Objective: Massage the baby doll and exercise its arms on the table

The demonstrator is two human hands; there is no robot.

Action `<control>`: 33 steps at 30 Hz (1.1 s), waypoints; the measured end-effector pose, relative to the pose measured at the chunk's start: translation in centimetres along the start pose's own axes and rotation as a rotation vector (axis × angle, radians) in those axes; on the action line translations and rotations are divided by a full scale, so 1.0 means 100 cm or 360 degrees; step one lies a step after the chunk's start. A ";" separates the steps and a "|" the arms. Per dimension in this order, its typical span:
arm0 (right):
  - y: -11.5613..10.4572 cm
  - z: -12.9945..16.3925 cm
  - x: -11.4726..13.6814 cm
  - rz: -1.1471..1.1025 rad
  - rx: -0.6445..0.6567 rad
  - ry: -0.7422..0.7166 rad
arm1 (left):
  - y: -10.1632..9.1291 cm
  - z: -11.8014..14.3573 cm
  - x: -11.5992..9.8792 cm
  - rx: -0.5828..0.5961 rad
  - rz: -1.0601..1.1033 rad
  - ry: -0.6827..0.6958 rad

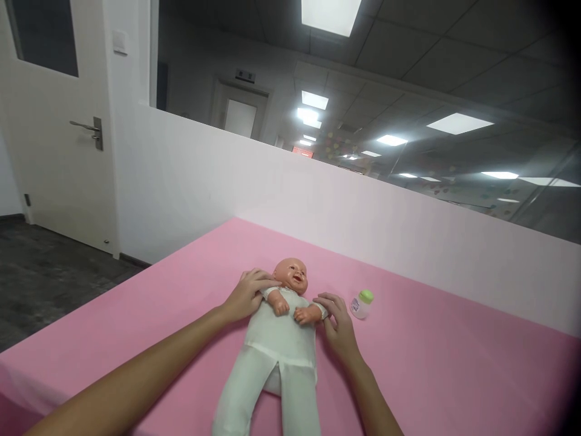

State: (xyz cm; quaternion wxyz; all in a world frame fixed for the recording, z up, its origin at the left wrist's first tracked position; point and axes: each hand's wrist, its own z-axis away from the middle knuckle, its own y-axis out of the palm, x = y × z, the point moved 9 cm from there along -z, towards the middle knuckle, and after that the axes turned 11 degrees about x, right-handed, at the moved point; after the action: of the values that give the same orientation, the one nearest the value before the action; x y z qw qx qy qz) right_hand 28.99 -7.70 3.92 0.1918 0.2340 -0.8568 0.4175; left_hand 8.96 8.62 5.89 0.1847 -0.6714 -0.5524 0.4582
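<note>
A baby doll (278, 345) in a white suit lies on its back on the pink sheet (436, 375), head toward the wall. My left hand (247, 295) rests on the doll's shoulder at its left side, fingers reaching toward the neck. My right hand (338, 324) lies flat on the sheet against the doll's other arm, fingertips touching the sleeve. Neither hand lifts the doll. A small baby bottle (361, 303) with a green cap lies just beyond my right hand.
A low white partition wall (363, 206) with glass above runs behind the pink surface. A white door (54, 121) with a lever handle stands at the left over dark floor (49, 272). The pink surface ends at its left edge.
</note>
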 end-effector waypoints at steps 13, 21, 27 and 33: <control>-0.001 0.000 0.002 -0.0030 0.0001 -0.0021 | -0.004 0.001 -0.005 -0.0002 -0.0081 0.0005; 0.000 0.000 0.002 -0.0059 0.0034 0.0005 | -0.002 0.001 0.000 -0.0002 -0.0083 -0.0011; 0.002 0.000 0.000 -0.0061 0.0052 0.0011 | -0.001 0.001 0.003 0.0007 -0.0077 -0.0015; 0.002 0.000 0.000 -0.0061 0.0058 0.0011 | -0.002 0.000 0.000 0.0004 -0.0088 -0.0009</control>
State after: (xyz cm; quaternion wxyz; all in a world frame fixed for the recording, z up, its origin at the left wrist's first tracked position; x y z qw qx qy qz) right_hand 28.90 -7.56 3.76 0.1983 0.2525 -0.8437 0.4302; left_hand 8.84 8.63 6.02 0.1965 -0.6543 -0.5708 0.4555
